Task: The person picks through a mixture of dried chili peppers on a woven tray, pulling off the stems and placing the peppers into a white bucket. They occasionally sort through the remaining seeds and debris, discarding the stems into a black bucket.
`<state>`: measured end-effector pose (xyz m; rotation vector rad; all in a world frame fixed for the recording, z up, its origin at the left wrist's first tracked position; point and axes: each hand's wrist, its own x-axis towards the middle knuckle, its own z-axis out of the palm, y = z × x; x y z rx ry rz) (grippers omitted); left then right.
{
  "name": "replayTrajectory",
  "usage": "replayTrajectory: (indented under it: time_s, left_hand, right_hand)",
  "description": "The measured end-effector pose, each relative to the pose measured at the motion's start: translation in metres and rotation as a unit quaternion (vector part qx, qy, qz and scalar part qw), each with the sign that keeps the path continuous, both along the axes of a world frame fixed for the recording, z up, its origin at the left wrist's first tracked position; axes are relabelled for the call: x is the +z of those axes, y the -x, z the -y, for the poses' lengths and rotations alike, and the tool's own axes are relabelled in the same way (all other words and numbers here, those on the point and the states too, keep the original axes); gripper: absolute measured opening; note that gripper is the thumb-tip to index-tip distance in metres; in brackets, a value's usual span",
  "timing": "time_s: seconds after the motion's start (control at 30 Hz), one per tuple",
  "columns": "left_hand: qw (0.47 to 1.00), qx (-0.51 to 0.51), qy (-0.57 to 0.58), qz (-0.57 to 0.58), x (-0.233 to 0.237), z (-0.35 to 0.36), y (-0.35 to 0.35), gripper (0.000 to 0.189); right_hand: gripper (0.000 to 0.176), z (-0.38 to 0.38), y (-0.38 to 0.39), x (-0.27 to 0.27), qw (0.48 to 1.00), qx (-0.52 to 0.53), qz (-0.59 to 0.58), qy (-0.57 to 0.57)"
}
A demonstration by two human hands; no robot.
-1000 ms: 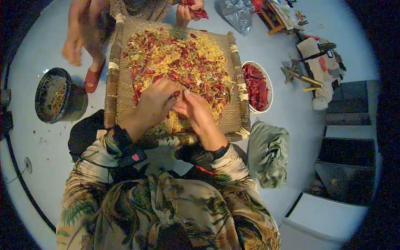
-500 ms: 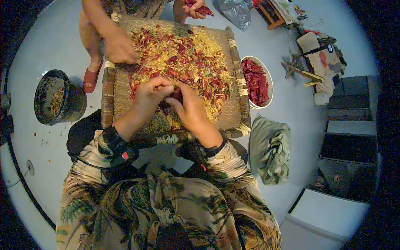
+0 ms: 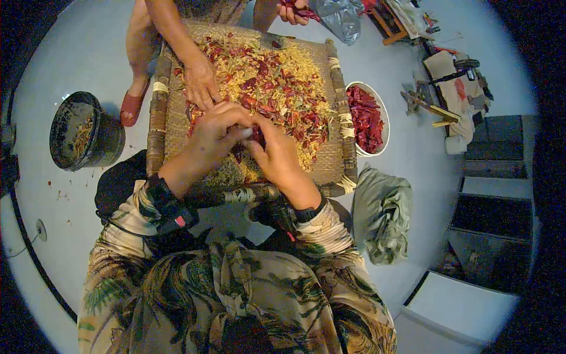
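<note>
My left hand and my right hand meet above the near part of a woven tray. Between their pinched fingers is a dark red dried chili pepper, partly covered by the fingers. Beneath them, broken red chili pieces lie mixed with many yellow seeds. Another person's hand reaches down into the pile from the far left, close to my left hand. That person's other hand holds red chilies beyond the tray's far edge.
Right of the tray stands a white bucket of red chilies, with a crumpled green-grey bag nearer me. A black bucket with plant scraps is at left. A grey plastic bag lies at the far right.
The other person's hand has moved right and nearer, from the tray's left side into the pile beside my left hand. My hands stay together, with slightly shifted fingers.
</note>
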<state>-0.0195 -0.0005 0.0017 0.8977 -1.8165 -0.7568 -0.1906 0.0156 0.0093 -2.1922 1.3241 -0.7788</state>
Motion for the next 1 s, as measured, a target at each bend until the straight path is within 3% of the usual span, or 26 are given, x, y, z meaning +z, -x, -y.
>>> replayTrajectory:
  time_s: [0.17, 0.47, 0.57, 0.67, 0.77, 0.87, 0.97, 1.0]
  left_hand:
    - [0.99, 0.028, -0.12, -0.07, 0.003, -0.009, 0.001, 0.009]
    - [0.984, 0.089, -0.14, -0.068, 0.009, -0.017, 0.005, 0.012]
    - [0.953, 0.073, -0.262, -0.136, 0.024, -0.021, 0.007, 0.011]
    - [0.926, 0.021, -0.291, -0.239, -0.003, -0.014, 0.005, 0.009]
    - [0.89, -0.024, -0.369, -0.268, -0.001, -0.013, -0.002, 0.008]
    - [0.763, -0.046, -0.507, -0.398, 0.021, -0.022, -0.001, 0.01]
    - [0.761, -0.057, -0.487, -0.424, 0.018, -0.024, 0.001, 0.011]
    - [0.788, -0.06, -0.468, -0.396, 0.016, -0.023, -0.001, 0.011]
  right_hand:
    - [0.029, -0.002, -0.001, 0.006, 1.0, 0.013, 0.01, 0.01]
    - [0.017, -0.004, 0.0, 0.004, 0.996, 0.017, 0.027, 0.08]
    - [0.016, -0.006, 0.0, 0.001, 0.994, 0.02, 0.025, 0.105]
    - [0.015, -0.007, 0.001, 0.002, 0.992, 0.038, 0.028, 0.117]
    - [0.016, -0.006, -0.001, 0.003, 0.986, 0.053, 0.029, 0.153]
    - [0.017, -0.006, -0.001, 0.002, 0.981, 0.07, 0.02, 0.178]
    - [0.02, -0.006, 0.0, 0.002, 0.978, 0.081, 0.006, 0.191]
    - [0.021, -0.005, 0.0, 0.002, 0.978, 0.081, 0.004, 0.194]
